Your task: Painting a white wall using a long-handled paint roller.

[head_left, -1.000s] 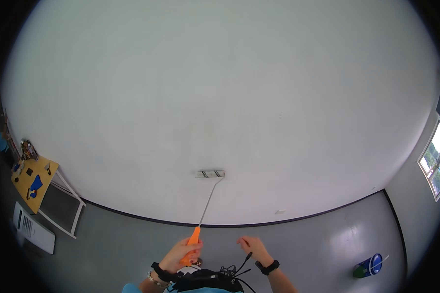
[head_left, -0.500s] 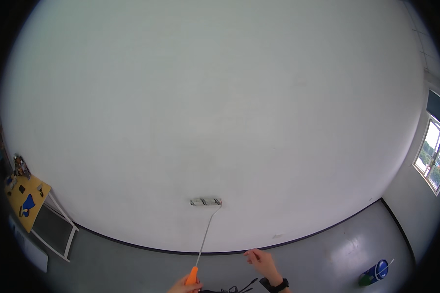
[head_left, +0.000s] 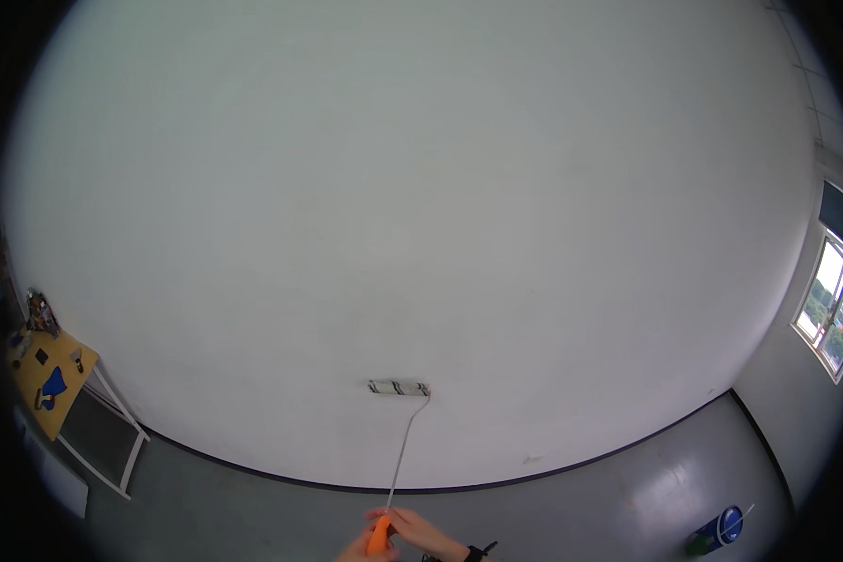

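While gripped two-handed, paint roller (head_left: 398, 387) against wall (head_left: 421, 206)

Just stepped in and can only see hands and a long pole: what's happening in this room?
A person is working a paint roller against the white wall. Both hands are on its orange handle at the bottom edge of the view: the right hand lies over it, and the left hand is mostly cut off. The roller head lies flat on the wall low down, above the dark baseboard. A blue bucket stands on the grey floor to the right.
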The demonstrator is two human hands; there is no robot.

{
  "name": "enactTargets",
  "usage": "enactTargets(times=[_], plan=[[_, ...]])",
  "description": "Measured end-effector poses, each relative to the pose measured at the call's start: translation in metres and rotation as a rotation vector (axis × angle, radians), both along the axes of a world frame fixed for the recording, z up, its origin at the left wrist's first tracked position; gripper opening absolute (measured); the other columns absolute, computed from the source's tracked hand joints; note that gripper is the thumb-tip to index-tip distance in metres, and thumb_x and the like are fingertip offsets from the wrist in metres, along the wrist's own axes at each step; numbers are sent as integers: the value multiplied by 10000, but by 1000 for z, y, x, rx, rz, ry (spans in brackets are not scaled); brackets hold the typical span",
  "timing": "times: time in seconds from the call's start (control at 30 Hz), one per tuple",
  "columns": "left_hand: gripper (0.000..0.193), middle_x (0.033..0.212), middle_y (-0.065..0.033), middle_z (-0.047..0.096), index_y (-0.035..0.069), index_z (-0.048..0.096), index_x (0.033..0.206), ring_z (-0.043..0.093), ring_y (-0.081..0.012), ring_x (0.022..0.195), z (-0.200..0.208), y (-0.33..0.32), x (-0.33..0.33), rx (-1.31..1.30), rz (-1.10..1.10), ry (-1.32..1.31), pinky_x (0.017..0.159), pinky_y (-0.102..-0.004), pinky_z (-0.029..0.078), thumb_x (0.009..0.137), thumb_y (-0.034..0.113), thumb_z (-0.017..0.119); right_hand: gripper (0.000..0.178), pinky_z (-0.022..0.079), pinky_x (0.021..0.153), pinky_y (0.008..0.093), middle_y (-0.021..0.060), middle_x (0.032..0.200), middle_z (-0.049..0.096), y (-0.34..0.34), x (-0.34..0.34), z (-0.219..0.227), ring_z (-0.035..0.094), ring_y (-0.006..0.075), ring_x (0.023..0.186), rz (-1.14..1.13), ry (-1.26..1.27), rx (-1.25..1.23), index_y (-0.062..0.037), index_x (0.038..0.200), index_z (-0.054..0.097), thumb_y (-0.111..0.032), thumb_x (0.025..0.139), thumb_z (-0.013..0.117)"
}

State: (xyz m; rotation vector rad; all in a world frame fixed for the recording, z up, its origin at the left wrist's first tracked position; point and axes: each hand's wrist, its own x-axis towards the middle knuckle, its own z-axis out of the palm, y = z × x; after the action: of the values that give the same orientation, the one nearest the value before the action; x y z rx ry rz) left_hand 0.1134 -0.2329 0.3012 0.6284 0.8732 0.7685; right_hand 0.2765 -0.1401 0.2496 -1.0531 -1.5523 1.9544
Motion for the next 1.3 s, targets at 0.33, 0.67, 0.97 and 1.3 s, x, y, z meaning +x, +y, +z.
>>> enactTargets(times=[0.33, 0.67, 0.97, 1.3], plan=[[212, 650, 0, 498, 142, 472, 1094, 458, -87, 465, -9, -5, 9, 88, -36, -181, 419, -230, 395, 950, 232, 598, 383, 459, 690, 244, 71, 900, 617, -15, -9, 17, 551, 119, 764, -196, 222, 12, -8, 983, 575, -244, 1057, 283], [268, 629, -29, 481, 55, 390, 1025, 468, -101, 451, -1, 7, 16, 106, -22, -31, 447, -244, 425, 913, 116, 626, 383, 451, 602, 208, 131, 958, 654, -15, -3, 27, 581, 118, 741, -151, 305, 76, -46, 975, 511, -323, 1058, 260], [261, 637, -28, 452, 45, 364, 1036, 449, -105, 450, -15, 8, 11, 147, -49, 12, 440, -254, 409, 921, 68, 597, 391, 461, 664, 232, 141, 967, 653, -15, -4, 9, 589, 143, 803, -140, 322, 39, -53, 957, 500, -335, 1056, 248], [420, 825, -86, 596, -17, 312, 1217, 649, -171, 685, -37, 51, 7, 227, -514, 123, 650, -281, 542, 960, 206, 559, 397, 478, 724, 249, 113, 968, 646, -27, 1, 21, 592, 141, 820, -345, 130, -103, -20, 1094, 523, -362, 1043, 327]])
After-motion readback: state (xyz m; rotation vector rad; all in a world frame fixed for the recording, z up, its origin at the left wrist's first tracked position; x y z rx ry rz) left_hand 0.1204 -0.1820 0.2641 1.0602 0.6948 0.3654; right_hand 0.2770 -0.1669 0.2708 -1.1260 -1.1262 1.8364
